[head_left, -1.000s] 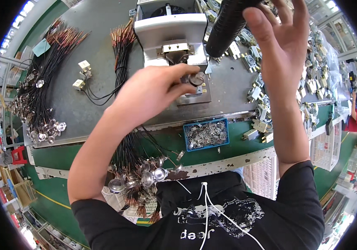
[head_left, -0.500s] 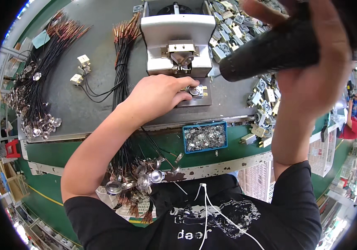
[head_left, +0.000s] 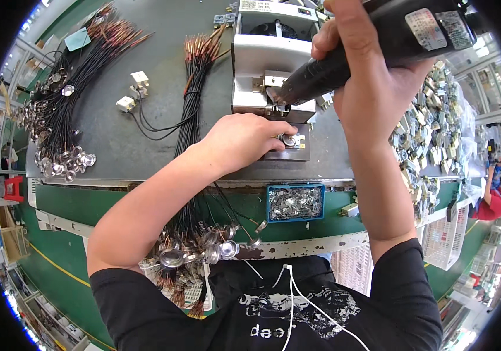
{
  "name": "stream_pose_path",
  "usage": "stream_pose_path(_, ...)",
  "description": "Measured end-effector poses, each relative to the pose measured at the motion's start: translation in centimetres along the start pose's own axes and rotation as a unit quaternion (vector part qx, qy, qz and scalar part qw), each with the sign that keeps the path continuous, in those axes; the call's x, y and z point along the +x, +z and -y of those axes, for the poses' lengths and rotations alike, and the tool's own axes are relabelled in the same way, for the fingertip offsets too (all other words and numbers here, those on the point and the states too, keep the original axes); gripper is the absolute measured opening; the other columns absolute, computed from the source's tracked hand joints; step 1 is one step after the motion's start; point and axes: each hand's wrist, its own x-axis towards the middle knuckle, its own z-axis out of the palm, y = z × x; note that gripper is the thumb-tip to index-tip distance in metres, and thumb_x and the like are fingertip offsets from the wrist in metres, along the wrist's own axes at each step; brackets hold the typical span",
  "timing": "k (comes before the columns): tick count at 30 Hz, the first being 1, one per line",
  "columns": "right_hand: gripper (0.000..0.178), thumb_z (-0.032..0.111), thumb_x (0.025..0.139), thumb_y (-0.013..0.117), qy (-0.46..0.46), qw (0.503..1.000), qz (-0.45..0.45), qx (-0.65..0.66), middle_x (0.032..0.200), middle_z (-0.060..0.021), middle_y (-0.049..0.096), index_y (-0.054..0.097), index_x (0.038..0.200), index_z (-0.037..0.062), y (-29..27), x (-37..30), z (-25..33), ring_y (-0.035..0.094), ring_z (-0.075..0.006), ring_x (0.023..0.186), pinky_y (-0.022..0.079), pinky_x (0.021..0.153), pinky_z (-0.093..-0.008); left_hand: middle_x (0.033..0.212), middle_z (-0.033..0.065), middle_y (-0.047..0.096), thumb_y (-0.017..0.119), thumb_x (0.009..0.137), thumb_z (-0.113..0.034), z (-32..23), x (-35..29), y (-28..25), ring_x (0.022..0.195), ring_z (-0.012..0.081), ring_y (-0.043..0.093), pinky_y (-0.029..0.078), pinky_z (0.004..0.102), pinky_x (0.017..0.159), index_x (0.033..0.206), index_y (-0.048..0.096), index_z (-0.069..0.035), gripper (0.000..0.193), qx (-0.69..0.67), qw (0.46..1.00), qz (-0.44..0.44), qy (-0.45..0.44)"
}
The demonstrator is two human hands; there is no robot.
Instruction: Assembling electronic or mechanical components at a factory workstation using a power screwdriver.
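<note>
A grey metal worktop (head_left: pixel 116 146) with a green-painted near edge carries everything here. At its far middle stands one pale grey box-shaped press machine (head_left: pixel 271 64), and on the small dark base plate (head_left: pixel 297 153) just near of it sits one round silver metal disc part (head_left: pixel 290 140). Three bundles of black wires with copper-coloured ends show: one at the far left (head_left: pixel 69 88), one running down the middle (head_left: pixel 189 111), one hanging over the near edge (head_left: pixel 195 234) with shiny round caps. One black cylindrical power screwdriver (head_left: pixel 373 47) slants down from the far right, its tip just above the machine's front. The right hand (head_left: pixel 373 88) has its grip wrapped fully round that tool. The left hand (head_left: pixel 244 140) rests on the base plate, its fingertips pinched closed against the disc part. One blue rectangular plastic tray (head_left: pixel 269 205) of small silvery metal pieces sits near of the plate. A heap of small pale terminal blocks (head_left: pixel 432 128), too many to count, covers the right side. Two more such blocks (head_left: pixel 133 90) lie at the left.
</note>
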Motion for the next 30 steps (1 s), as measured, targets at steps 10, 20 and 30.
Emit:
stream_pose_path(10, 0.013, -0.002, 0.088, 0.075, 0.26, 0.848, -0.183, -0.424, 0.074, -0.0045, 0.067, 0.064, 0.095, 0.001, 6.0, 0.3, 3.3, 0.062, -0.0107, 0.057, 0.049, 0.049, -0.0239, 0.106, 0.0117, 0.075, 0.066, 0.097, -0.033, -0.2, -0.3, -0.3, 0.1, 0.0334, 0.07, 0.055, 0.0459, 0.086, 0.132, 0.068, -0.025, 0.036, 0.0, 0.999, 0.021, -0.027)
stream_pose_path(20, 0.014, -0.001, 0.087, 0.076, 0.256, 0.835, -0.158, -0.46, 0.076, -0.0046, 0.068, 0.066, 0.097, 0.0004, 6.0, 0.7, 3.6, 0.064, -0.0116, 0.059, 0.051, 0.053, -0.0242, 0.107, 0.0124, 0.075, 0.067, 0.096, -0.034, -0.2, -0.3, -0.2, 0.101, 0.0331, 0.07, 0.055, 0.0453, 0.087, 0.133, 0.068, -0.025, 0.038, -0.009, 0.999, 0.02, -0.028)
stream_pose_path(30, 0.03, -0.004, 0.087, 0.077, 0.197, 0.845, -0.141, -0.476, 0.089, -0.0068, 0.071, 0.059, 0.111, 0.0013, 5.3, 0.0, 2.2, 0.067, -0.0124, 0.065, 0.054, 0.055, -0.0255, 0.101, 0.0114, 0.075, 0.065, 0.096, -0.036, 0.1, -0.3, 0.1, 0.1, 0.0332, 0.072, 0.057, 0.0471, 0.085, 0.13, 0.068, -0.026, 0.036, -0.008, 1.0, -0.006, -0.007)
